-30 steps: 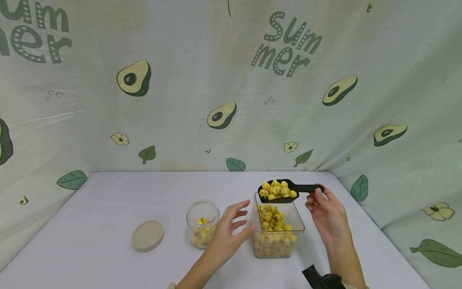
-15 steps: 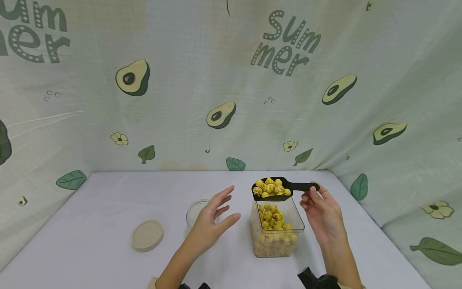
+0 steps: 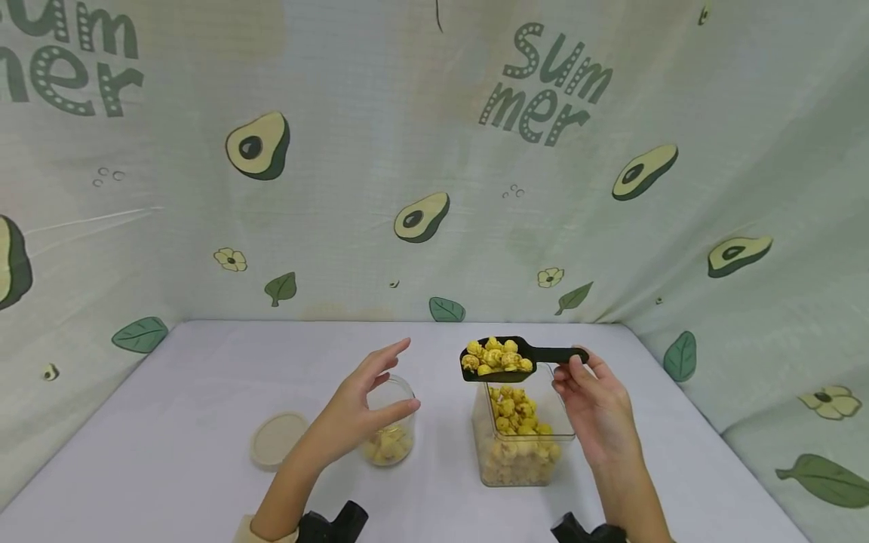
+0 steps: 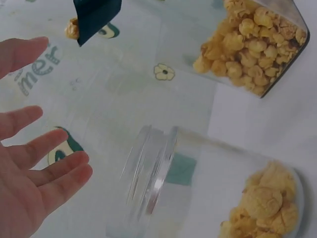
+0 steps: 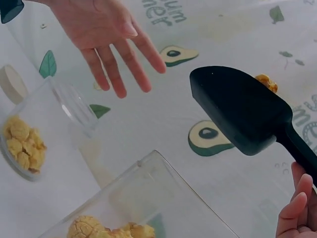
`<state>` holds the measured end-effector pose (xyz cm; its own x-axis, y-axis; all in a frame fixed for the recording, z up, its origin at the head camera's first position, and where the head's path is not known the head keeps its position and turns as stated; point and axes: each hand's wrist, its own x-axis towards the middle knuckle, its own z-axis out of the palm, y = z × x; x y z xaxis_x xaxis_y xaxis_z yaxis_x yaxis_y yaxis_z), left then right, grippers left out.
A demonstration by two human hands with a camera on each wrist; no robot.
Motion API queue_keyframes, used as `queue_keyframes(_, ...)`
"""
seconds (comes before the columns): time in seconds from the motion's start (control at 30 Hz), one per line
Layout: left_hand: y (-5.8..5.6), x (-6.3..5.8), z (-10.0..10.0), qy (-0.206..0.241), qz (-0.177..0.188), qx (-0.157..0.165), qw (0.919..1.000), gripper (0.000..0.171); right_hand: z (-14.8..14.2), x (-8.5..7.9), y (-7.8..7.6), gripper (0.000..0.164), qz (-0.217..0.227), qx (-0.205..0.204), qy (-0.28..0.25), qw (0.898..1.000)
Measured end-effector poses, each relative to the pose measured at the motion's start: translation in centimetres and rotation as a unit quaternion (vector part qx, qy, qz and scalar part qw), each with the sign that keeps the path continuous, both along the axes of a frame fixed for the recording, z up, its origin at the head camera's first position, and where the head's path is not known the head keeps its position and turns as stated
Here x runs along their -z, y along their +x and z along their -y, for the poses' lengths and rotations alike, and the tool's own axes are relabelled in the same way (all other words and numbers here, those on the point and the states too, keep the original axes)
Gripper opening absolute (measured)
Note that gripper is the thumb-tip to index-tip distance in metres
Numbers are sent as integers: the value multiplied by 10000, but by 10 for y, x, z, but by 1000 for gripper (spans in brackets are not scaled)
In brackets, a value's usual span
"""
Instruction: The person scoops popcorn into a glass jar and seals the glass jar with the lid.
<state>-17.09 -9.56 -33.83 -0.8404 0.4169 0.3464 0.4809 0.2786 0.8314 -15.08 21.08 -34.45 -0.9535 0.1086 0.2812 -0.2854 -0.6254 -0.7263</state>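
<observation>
My right hand (image 3: 597,407) grips the handle of a black scoop (image 3: 553,354) heaped with yellow popcorn (image 3: 494,357). The scoop hangs level over the left rim of a clear square container (image 3: 490,460), which is more than half filled with popcorn. My left hand (image 3: 353,411) has its fingers spread and holds nothing. It is beside a round clear jar (image 3: 402,445) and hides part of it in the head view. In the left wrist view the jar (image 4: 208,193) stands uncapped, with a little popcorn (image 4: 267,203) at its bottom.
A round beige lid (image 3: 274,437) lies on the white table (image 3: 204,483), left of the jar and partly behind my left forearm. Behind the table hangs a pale cloth (image 3: 326,151) printed with avocados and leaves.
My left hand has moved left, from beside the square container to the jar. The loaded scoop in my right hand has shifted left, from above the container to over its left rim.
</observation>
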Motion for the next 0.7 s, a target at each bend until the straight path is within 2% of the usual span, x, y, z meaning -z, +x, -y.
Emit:
queue_keyframes(0.13,-4,0,12,-94,-37,-98,9999,78,6,-2,0,10,22,5,97,9999)
queue_keyframes(0.33,-6,5,22,-51,128,-247,9996,79,16,0,0,10,346,158,373,9986)
queue_keyframes(0.7,-7,27,43,-54,143,-601,9981,79,27,-2,2,14,537,253,500,9970)
